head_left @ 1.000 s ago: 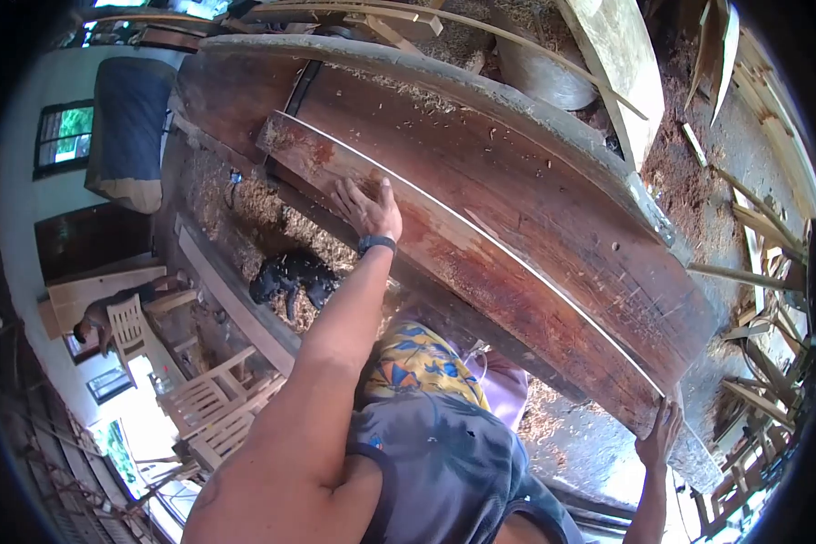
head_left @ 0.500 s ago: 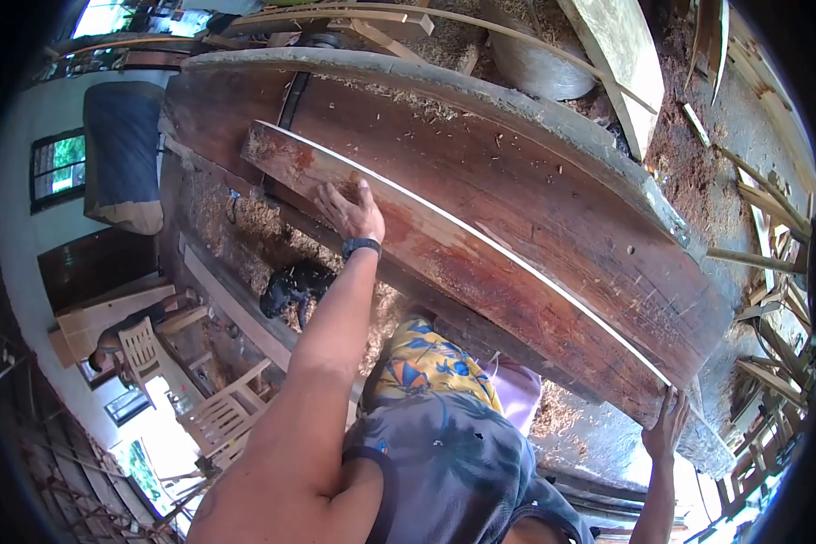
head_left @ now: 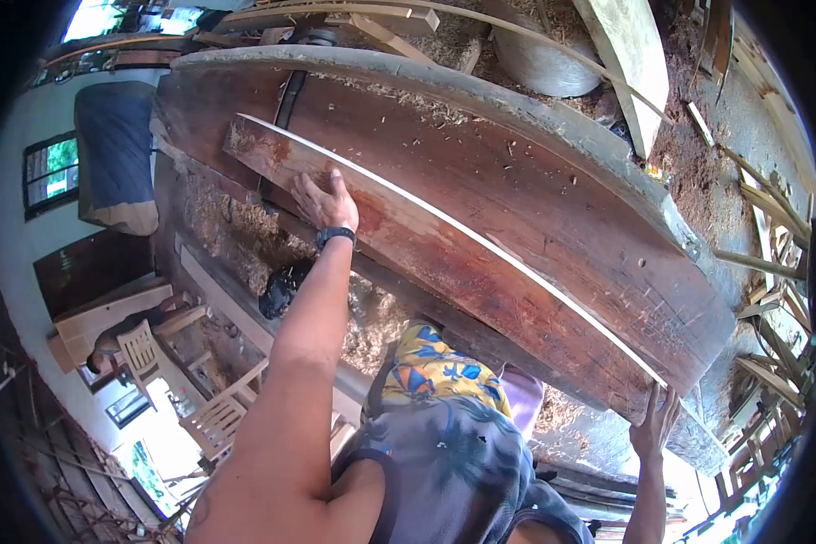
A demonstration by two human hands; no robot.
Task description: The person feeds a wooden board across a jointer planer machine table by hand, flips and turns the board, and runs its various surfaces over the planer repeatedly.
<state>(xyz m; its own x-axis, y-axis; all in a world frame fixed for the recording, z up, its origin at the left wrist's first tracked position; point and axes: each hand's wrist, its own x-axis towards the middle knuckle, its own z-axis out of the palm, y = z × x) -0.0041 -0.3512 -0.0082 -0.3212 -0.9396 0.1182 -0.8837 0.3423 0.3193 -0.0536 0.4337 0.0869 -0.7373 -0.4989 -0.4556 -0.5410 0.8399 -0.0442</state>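
A long reddish-brown wooden plank (head_left: 462, 272) with a pale upper edge lies slantwise on the big wooden workbench (head_left: 598, 245). My left hand (head_left: 328, 201) rests on the plank's face toward its far left end, fingers spread and a dark band on the wrist. At the opposite end, my right hand (head_left: 655, 422) touches the plank's lower right corner with fingers stretched out. Part of that hand's thumb side is hard to make out. Reddish stains mark the plank's face.
Wood shavings (head_left: 435, 113) are scattered over the bench and floor. A metal drum (head_left: 548, 68) and a pale curved board (head_left: 635, 63) stand beyond the bench. Offcuts (head_left: 771, 317) pile up at the right. A person (head_left: 109, 349) bends near a slatted wooden chair (head_left: 140, 354) at left.
The plank has shifted slightly to the left across the bench. My left hand has moved left too, and my right hand stays at the plank's end, a little further left.
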